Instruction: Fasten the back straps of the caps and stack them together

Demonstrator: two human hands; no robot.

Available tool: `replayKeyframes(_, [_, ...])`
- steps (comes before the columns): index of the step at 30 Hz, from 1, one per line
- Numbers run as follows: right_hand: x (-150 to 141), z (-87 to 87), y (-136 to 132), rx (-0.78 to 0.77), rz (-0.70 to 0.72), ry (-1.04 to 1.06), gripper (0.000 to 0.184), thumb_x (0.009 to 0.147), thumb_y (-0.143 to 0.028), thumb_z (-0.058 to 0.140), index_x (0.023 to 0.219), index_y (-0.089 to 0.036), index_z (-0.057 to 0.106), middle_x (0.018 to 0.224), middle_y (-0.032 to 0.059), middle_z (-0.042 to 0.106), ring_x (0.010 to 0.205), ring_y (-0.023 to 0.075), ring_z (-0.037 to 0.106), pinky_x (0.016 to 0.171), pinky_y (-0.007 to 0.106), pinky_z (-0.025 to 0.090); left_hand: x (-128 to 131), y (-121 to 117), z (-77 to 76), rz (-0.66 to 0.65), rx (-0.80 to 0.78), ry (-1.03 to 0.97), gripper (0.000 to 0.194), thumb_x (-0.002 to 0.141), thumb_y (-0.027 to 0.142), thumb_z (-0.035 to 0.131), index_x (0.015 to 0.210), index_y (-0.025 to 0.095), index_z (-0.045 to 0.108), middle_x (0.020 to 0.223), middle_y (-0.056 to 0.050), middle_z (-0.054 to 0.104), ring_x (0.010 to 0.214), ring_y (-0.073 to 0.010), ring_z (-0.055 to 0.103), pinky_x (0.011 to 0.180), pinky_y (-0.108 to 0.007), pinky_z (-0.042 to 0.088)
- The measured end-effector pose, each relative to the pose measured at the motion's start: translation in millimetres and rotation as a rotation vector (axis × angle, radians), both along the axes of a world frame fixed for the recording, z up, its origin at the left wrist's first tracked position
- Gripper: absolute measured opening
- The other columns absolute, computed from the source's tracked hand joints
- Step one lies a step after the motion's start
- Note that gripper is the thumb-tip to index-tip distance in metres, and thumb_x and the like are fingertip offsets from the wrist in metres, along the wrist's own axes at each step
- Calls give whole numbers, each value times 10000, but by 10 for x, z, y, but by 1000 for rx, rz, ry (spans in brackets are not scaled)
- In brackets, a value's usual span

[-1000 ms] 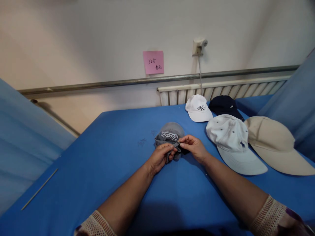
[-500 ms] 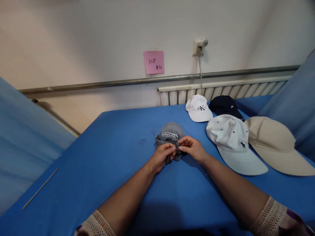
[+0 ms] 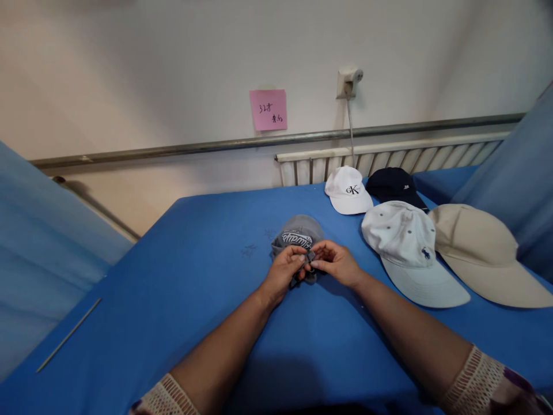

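Gry cap, wht "Always" lettering

Five caps are counted: one gray cap centrally, four toward three o'clock. Two hands are seen, one stick at eight, one pink note at twelve, one socket at one, two curtains.

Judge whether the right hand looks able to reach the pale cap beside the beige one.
Probably yes: the pale cap lies to the right of the right hand, nothing visible between them, though that hand pinches the gray cap and would first let go.
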State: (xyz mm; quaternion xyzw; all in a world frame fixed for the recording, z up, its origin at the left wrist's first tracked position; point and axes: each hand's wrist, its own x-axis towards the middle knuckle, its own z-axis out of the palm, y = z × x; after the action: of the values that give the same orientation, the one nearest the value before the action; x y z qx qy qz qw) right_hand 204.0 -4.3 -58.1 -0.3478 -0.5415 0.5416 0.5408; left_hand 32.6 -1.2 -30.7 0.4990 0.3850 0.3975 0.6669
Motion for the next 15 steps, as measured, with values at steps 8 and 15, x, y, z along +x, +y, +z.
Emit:
replayKeyframes(8, [-12,33,-22,8,67,19,407,665,-293,796,1010,-222,592,831,3,697,703,133,645,663,285,493,-17,-11,-3,-80,155,152,415,823,501,602,1053,159,554,687,6,619,523,-84,532,500,-205,381])
replayKeyframes(15, [37,0,14,1,55,-36,364,651,-298,808,957,-212,630,861,9,686,767,136,624,723,294,490,-25,-37,111,-101,85,80,321,745,417,727,844,150,578,671,1,611,569,-90,548,574,-216,423])
